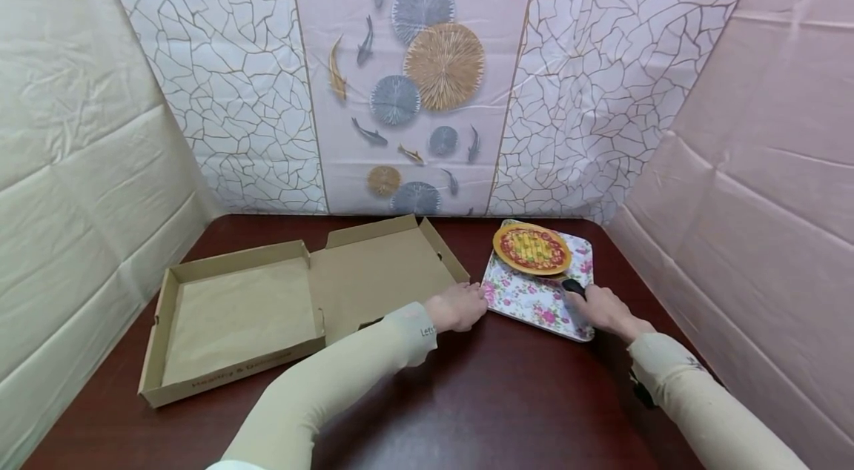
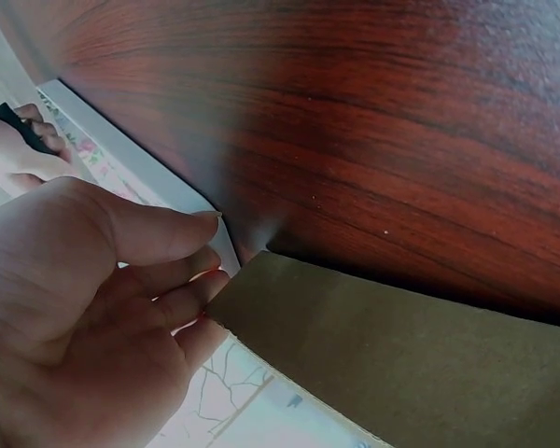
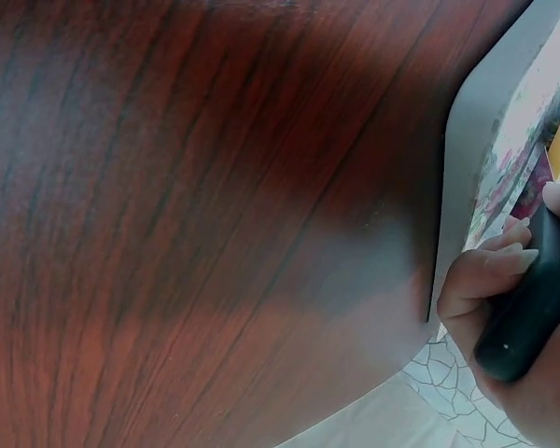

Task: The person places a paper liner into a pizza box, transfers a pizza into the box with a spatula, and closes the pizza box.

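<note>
In the head view my right hand [image 1: 608, 310] grips the black handle [image 1: 574, 287] of a pizza server, whose blade reaches under the near edge of a pizza [image 1: 531, 249]. The pizza has an orange-yellow crust and lies over the far part of a flowered tray [image 1: 527, 299]. My left hand [image 1: 459, 306] is at the tray's near left corner; in the left wrist view its thumb and curled fingers [image 2: 191, 294] pinch the tray's pale rim [image 2: 140, 154]. In the right wrist view, fingers wrap around the black handle [image 3: 534, 299]. Most of the blade is hidden under the pizza.
An open cardboard pizza box [image 1: 233, 322] lies to the left, its lid [image 1: 387, 273] spread flat toward the tray. A lid flap [image 2: 373, 345] stands right beside my left fingers. Cloth-covered walls [image 1: 754, 181] enclose the dark wooden table [image 1: 520, 396] at the back and sides.
</note>
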